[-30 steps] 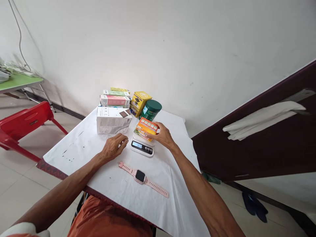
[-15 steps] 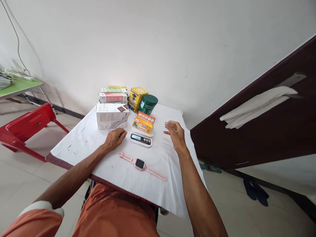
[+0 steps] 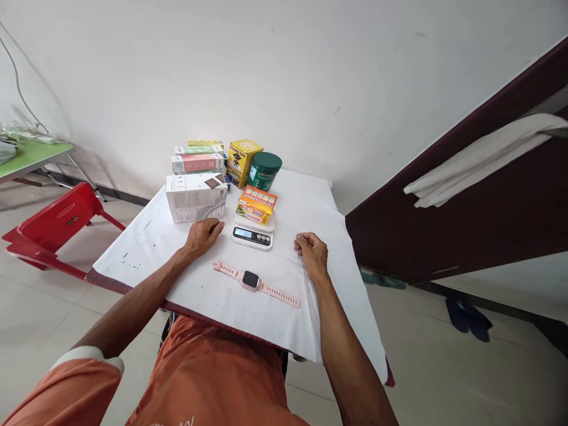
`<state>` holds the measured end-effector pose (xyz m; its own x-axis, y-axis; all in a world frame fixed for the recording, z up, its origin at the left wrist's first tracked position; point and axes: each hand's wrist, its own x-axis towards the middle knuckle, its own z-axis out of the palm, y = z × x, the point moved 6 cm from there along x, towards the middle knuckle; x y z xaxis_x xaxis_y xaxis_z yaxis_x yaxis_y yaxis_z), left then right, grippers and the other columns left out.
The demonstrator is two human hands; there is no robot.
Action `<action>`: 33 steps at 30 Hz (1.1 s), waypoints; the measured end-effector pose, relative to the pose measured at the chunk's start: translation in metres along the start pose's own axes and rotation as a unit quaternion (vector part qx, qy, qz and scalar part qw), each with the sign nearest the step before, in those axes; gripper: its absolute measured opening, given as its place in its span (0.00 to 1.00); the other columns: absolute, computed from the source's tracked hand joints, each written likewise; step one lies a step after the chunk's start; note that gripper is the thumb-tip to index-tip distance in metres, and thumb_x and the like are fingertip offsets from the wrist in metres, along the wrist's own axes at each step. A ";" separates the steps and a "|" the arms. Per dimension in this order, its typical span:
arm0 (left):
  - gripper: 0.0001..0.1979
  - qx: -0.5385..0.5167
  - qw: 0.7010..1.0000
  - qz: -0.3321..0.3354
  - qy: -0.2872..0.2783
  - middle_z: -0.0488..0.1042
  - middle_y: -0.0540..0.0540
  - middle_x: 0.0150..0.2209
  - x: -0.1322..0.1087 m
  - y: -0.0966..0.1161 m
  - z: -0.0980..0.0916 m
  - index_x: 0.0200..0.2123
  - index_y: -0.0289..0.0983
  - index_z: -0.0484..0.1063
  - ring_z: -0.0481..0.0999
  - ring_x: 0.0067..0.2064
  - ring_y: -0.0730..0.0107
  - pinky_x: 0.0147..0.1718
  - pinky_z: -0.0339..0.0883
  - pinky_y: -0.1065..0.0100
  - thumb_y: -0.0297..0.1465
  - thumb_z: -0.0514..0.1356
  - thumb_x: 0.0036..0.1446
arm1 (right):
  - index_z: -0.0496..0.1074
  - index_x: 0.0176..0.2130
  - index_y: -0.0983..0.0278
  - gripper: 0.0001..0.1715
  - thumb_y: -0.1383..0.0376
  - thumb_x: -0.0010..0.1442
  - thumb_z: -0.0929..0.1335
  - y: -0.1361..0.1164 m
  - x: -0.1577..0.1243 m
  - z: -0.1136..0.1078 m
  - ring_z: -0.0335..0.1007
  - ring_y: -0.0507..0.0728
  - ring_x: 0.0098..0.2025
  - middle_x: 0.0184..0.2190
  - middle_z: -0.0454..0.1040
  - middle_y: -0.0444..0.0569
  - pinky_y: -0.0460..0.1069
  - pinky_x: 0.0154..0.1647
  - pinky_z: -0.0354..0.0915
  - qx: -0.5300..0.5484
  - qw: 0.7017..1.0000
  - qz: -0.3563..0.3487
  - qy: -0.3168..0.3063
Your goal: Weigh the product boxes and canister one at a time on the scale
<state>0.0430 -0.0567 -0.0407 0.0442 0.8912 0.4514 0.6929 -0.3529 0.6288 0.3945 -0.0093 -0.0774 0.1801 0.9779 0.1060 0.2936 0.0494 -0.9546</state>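
Note:
An orange and yellow box (image 3: 257, 205) lies on the white kitchen scale (image 3: 252, 238), whose small display is lit with digits I cannot read. My left hand (image 3: 204, 236) rests on the cloth left of the scale, fingers curled in and holding nothing, just in front of a large white box (image 3: 196, 200). To the right of the scale, apart from it, my right hand (image 3: 312, 251) is down near the cloth with its fingers bent together and nothing visible in them. A pink-strapped smartwatch (image 3: 251, 280) lies stretched out in front of the scale, face up.
Behind the scale stand a dark green tub (image 3: 265, 171), a yellow box (image 3: 244, 163) and several slim boxes, including a pink and white one (image 3: 197, 163). A white cloth (image 3: 146, 248) covers the table. A red chair (image 3: 62, 225) stands left; a wall rises behind.
My right hand has come down toward the cloth, and its fingers have curled from apart to together. My left hand stays beside the scale. The whole view has shifted slightly.

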 end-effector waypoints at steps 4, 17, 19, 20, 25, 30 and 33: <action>0.20 0.002 1.000 0.005 -0.003 0.64 0.51 0.22 0.001 0.000 0.002 0.25 0.38 0.66 0.60 0.25 0.73 0.28 0.52 0.67 0.40 0.52 0.69 | 0.76 0.35 0.62 0.15 0.53 0.57 0.71 0.000 -0.001 -0.001 0.71 0.52 0.28 0.28 0.77 0.44 0.47 0.27 0.67 -0.009 1.000 -0.007 -0.002; 0.20 -0.001 1.000 0.001 -0.022 0.62 0.52 0.22 0.001 -0.001 0.004 0.24 0.38 0.64 0.59 0.25 0.74 0.28 0.51 0.67 0.39 0.53 0.69 | 0.75 0.35 0.61 0.13 0.54 0.57 0.70 0.001 -0.003 0.000 0.72 0.53 0.28 0.29 0.77 0.44 0.47 0.27 0.68 -0.023 1.000 -0.006 -0.006; 0.20 0.000 1.000 0.004 -0.021 0.63 0.51 0.22 0.001 -0.001 0.004 0.24 0.38 0.64 0.60 0.25 0.73 0.29 0.51 0.67 0.39 0.53 0.69 | 0.76 0.35 0.61 0.13 0.54 0.56 0.71 0.000 -0.003 0.000 0.72 0.53 0.29 0.29 0.77 0.45 0.47 0.27 0.68 -0.022 1.000 -0.003 -0.005; 0.20 0.000 1.000 0.006 -0.021 0.64 0.51 0.22 0.001 -0.001 0.004 0.24 0.38 0.64 0.60 0.25 0.73 0.29 0.51 0.67 0.39 0.53 0.69 | 0.76 0.35 0.61 0.14 0.54 0.56 0.71 0.000 -0.003 0.000 0.72 0.53 0.29 0.29 0.77 0.45 0.47 0.27 0.68 -0.019 1.000 -0.001 -0.003; 0.20 0.006 1.000 0.008 -0.011 0.62 0.51 0.21 -0.001 0.000 0.003 0.23 0.38 0.63 0.58 0.25 0.73 0.28 0.51 0.67 0.39 0.52 0.69 | 0.74 0.34 0.61 0.24 0.45 0.49 0.76 -0.007 0.001 -0.001 0.73 0.55 0.30 0.29 0.77 0.46 0.50 0.29 0.73 0.055 0.997 0.046 -0.019; 0.20 0.005 1.000 0.021 -0.005 0.64 0.51 0.22 -0.003 0.004 0.002 0.24 0.38 0.64 0.59 0.25 0.74 0.28 0.52 0.67 0.38 0.53 0.69 | 0.74 0.44 0.59 0.33 0.42 0.48 0.78 -0.045 0.010 0.007 0.78 0.62 0.47 0.44 0.79 0.51 0.59 0.46 0.78 0.024 0.998 0.010 -0.050; 0.20 0.005 0.999 0.035 -0.012 0.65 0.51 0.22 -0.004 0.006 0.003 0.24 0.38 0.65 0.61 0.25 0.74 0.28 0.52 0.67 0.37 0.53 0.70 | 0.70 0.56 0.58 0.45 0.41 0.47 0.79 -0.077 0.021 0.029 0.70 0.68 0.62 0.59 0.74 0.57 0.65 0.59 0.72 -0.051 0.993 -0.074 -0.080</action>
<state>0.0495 -0.0611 -0.0407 0.1094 0.8715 0.4781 0.6947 -0.4111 0.5903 0.3485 0.0132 -0.0096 -0.0202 0.9817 0.1895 0.4013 0.1815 -0.8978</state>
